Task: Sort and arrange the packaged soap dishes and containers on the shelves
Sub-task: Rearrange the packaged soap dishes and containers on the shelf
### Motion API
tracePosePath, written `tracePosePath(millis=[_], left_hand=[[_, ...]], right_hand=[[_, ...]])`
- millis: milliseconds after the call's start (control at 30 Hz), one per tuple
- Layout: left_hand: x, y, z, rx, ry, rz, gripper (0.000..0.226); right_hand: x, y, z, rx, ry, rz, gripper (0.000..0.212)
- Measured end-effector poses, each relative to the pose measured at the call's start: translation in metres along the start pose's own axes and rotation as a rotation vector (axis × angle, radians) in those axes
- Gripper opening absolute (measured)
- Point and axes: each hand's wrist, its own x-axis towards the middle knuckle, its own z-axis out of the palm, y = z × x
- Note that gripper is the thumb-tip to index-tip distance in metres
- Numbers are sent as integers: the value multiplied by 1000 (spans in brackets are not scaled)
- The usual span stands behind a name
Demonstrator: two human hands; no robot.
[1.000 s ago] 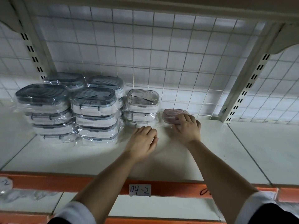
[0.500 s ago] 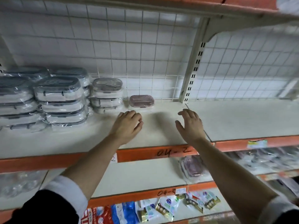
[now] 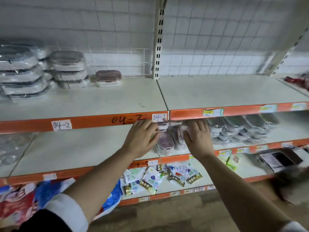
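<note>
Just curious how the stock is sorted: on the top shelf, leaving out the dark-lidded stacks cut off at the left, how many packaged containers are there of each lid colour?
Taupe-lidded containers: 3
Pink-lidded container: 1
Total: 4

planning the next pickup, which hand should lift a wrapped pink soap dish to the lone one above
Left, probably: the left hand touches the plastic-wrapped pink-lidded dishes, and the lone pink-lidded dish above sits leftward.
</note>
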Motion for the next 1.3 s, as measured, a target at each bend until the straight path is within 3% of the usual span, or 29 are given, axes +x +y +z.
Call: tracePosePath(millis=[100,333,500,767,933,1300], left_hand=[[-19,26,37,-34,-84,-54,36],[-30,35,140,-70,-224,-186,20],[-25,23,198,-41,-312,-245,27],[1,-12,287,-9,-294,-373,70],[8,-17,325,66,-320,-511,88],[-3,-9,319,-23,-214,-475,67]], right_hand=[[-37,30,15,-17,-34,29,21],[-55,94,70,10,-262,120,34],[-38,121,106,-5,-354,124,47],[8,156,173,-85,-303,204,65],[18,165,200,-65,-274,274,62],[16,166,198,-49,-134,223,39]])
